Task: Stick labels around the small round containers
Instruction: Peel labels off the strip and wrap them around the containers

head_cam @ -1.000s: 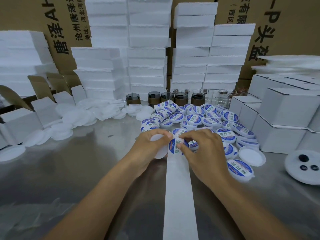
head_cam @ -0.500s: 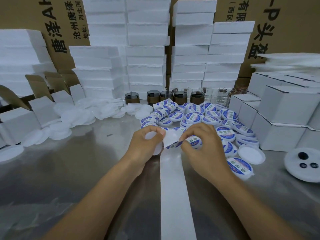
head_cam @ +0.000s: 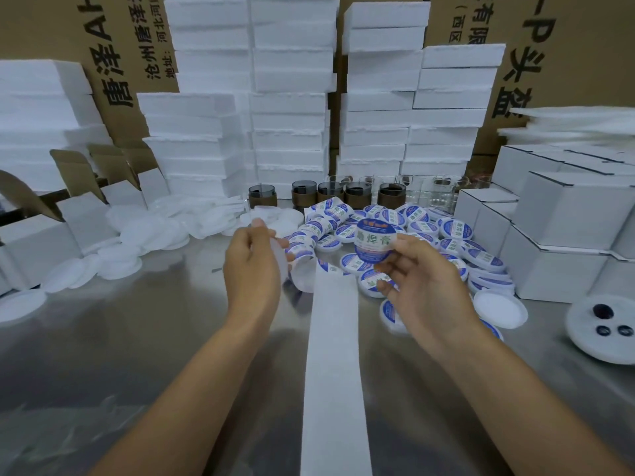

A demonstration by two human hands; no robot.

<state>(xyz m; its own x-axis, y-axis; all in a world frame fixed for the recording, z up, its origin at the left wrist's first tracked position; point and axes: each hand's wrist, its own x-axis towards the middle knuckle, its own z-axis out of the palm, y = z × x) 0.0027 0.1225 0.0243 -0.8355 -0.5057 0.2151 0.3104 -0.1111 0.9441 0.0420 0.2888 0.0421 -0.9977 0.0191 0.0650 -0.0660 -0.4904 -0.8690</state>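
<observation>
Right hand [head_cam: 426, 290] pinches blue round label [head_cam: 374, 240]; left hand [head_cam: 252, 269] grips white container [head_cam: 280, 258], left of label.

The hands have parted: the right hand [head_cam: 422, 280] has peeled a round label [head_cam: 374, 242] off the strip [head_cam: 333, 338], and the left hand [head_cam: 252, 266] has raised its white container [head_cam: 280, 257].

We record white foam slabs [head_cam: 292, 97] stacked along the back, in front of printed cardboard cartons [head_cam: 567, 63]. Small white boxes [head_cam: 567, 214] stand at right. A row of dark jars [head_cam: 331, 195] sits before the foam. A white dish [head_cam: 584, 341] carrying three dark pieces lies on the steel table [head_cam: 137, 338].
</observation>
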